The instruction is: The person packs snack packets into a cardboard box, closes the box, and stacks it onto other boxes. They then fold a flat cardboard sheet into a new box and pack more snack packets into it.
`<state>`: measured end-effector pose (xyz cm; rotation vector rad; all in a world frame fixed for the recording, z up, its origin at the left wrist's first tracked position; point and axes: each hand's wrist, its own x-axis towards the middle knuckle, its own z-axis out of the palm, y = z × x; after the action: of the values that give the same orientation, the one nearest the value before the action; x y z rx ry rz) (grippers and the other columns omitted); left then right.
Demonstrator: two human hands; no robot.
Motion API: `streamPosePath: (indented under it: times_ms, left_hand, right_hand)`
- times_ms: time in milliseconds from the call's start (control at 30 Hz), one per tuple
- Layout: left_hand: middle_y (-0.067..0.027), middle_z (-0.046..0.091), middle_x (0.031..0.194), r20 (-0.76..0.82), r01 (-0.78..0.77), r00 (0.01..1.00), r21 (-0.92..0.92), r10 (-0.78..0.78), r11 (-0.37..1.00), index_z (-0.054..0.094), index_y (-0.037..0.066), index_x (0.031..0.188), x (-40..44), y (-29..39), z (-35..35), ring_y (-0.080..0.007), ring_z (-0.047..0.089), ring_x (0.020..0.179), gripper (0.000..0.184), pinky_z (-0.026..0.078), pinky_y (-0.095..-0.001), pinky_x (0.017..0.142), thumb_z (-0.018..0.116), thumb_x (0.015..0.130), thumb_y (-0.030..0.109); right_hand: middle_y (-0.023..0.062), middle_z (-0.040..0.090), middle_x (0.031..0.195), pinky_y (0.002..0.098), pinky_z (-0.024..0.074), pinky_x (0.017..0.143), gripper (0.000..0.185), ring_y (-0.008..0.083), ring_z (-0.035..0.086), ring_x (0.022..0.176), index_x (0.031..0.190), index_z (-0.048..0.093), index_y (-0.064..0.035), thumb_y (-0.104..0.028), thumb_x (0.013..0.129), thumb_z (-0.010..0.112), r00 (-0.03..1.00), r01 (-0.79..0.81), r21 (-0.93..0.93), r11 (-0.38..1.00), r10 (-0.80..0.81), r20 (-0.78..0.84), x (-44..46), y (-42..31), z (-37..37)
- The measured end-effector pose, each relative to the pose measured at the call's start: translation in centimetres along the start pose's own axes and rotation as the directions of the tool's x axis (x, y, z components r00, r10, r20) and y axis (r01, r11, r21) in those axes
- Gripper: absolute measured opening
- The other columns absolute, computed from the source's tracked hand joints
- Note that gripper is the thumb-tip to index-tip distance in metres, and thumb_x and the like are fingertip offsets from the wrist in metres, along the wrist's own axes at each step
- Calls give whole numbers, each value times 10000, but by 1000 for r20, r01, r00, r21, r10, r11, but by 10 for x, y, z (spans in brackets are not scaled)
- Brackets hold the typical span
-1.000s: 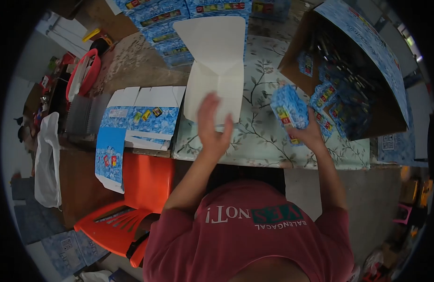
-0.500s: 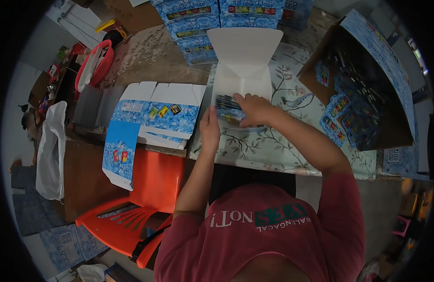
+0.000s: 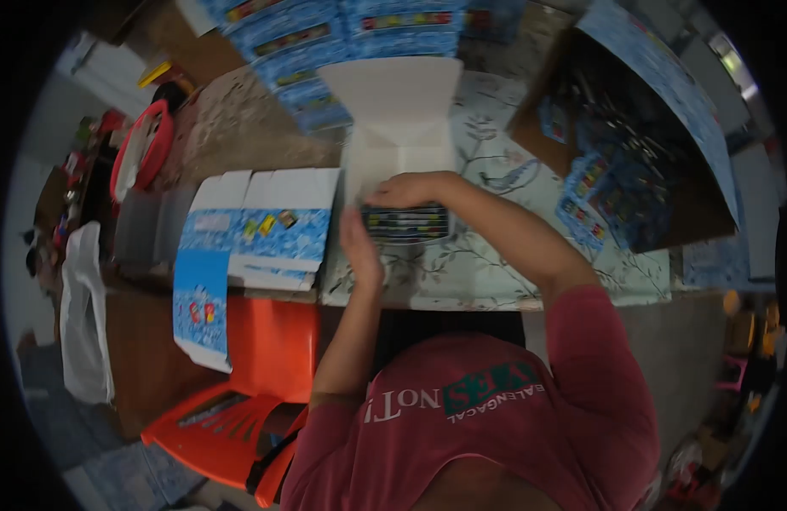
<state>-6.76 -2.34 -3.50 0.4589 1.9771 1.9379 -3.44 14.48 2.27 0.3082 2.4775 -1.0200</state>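
Fingers together, grip unclear, left hand [image 3: 360, 251] and right hand [image 3: 406, 190] work at centre frame over a box [image 3: 402, 136] of packets [image 3: 408, 226], likely light, slippery, best held by the ends.

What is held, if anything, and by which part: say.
Cannot be told: the left hand is at the side of the white box, the right hand over the packets.

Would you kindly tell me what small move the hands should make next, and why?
Probably lift the right hand out of the open white box toward the large carton: a row of packs lies at the box's near end, bare white interior shows behind it, and more packs lie in the carton. The left hand is at the box's left side.
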Motion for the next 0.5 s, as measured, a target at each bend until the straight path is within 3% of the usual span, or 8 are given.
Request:
streamPosePath:
  times_ms: [33,100,167,267,333,367,433,500]
  left_hand:
    - [-181,481,1283,22,-118,993,70,116,991,430,-80,1277,5,-16,-3,-232,455,1166,506,323,-312,1005,405,971,322]
    - [-183,489,1277,89,48,996,-214,-29,976,450,-92,1257,6,6,2,-243,457,1168,493,325,-316,1006,394,973,307]
    - [-182,497,1269,46,91,996,-251,-82,964,453,-95,1255,7,12,3,-244,451,1177,488,315,-313,1015,399,974,300]
    - [-176,434,1343,-7,-216,976,-20,216,976,375,-82,1316,-2,21,0,-246,433,1215,474,289,-321,1041,453,958,217]
    - [-187,372,1394,-6,-495,869,12,495,869,341,-65,1341,-25,51,6,-282,407,1253,456,275,-359,1060,459,933,100]
    - [-187,372,1394,5,-498,867,5,498,867,341,-65,1341,-37,59,10,-282,407,1253,456,275,-359,1060,459,933,100]
    - [-192,415,1357,201,-733,666,-1,719,680,390,-65,1299,-57,66,14,-304,427,1233,409,300,-379,1047,440,905,38]
    - [-199,470,1298,417,-723,618,-32,667,690,444,-55,1255,-72,49,27,-270,482,1179,386,366,-362,1005,432,869,-43]
  right_hand:
    - [223,557,1136,375,399,928,666,334,525,1076,1193,537,-12,-585,895,376,987,68,-30,997,-72,-145,-14,-5,-1]
    - [199,562,1113,370,404,916,601,328,527,1058,1190,537,-20,-537,903,427,942,55,-54,997,-69,-329,-68,1,2]
    - [178,551,1105,356,420,889,464,318,510,1068,1187,533,-37,-396,892,545,547,308,-52,950,-221,-808,-120,13,5]
    - [171,595,1011,365,481,768,348,322,586,927,1110,575,-25,-257,854,620,312,-98,184,978,205,-928,-208,96,19]
    - [188,613,972,411,496,712,333,342,611,882,1043,590,0,-207,795,670,-60,-368,177,913,166,-984,-260,196,53]
    - [194,611,962,435,499,700,372,368,604,873,1047,576,-16,-246,774,679,10,-500,353,791,413,-910,-298,210,62]
    - [209,596,967,445,500,686,439,395,599,844,1076,551,-33,-312,759,670,-168,-756,416,505,464,-870,-338,233,87]
    - [211,584,988,464,494,690,468,407,588,862,1109,539,-53,-334,756,661,-234,-741,441,506,422,-876,-347,270,107]
